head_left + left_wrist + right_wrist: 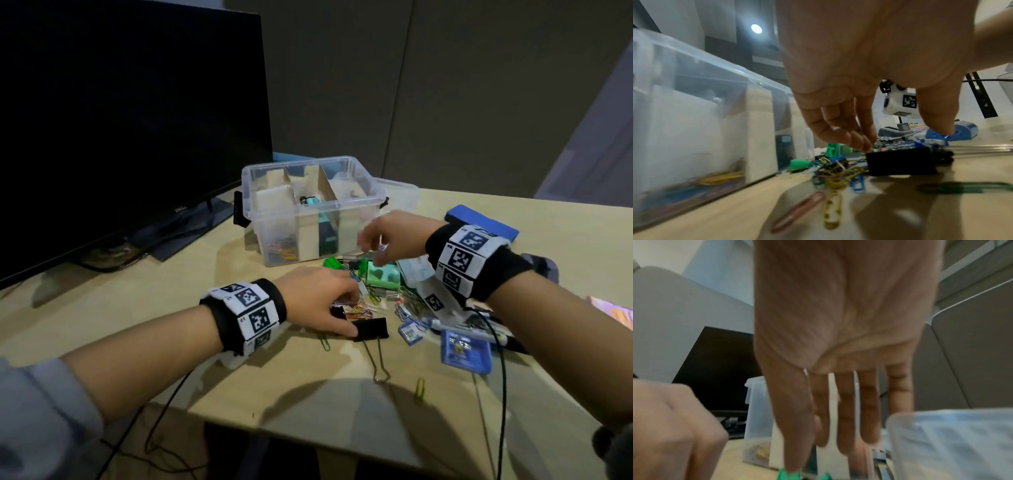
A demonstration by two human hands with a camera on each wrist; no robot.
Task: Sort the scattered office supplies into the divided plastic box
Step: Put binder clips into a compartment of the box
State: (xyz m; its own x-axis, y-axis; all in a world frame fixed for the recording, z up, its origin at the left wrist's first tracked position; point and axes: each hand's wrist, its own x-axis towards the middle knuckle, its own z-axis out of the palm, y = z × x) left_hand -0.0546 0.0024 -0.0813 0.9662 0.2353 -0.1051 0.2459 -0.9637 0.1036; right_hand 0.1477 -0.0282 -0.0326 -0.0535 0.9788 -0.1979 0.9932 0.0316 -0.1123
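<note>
The clear divided box [315, 209] stands at the back of the table, with coloured paper clips in its front left compartment [719, 177]. My left hand [354, 311] hovers low over a heap of coloured paper clips [358, 310], its fingers pointing down and its thumb at a black binder clip [371, 329]. In the left wrist view the left hand [904, 139] holds nothing, and its fingertips [864, 146] reach the binder clip's [900, 162] top. My right hand [371, 251] hangs above a green foam piece [382, 274], fingers [844, 426] straight and empty.
A dark monitor [120, 120] fills the left. The clear lid [399, 192] lies behind the box. To the right are a blue cloth [479, 222], blue staple boxes [466, 349] and a marker [462, 329]. Loose paper clips [419, 390] lie near the table's front edge.
</note>
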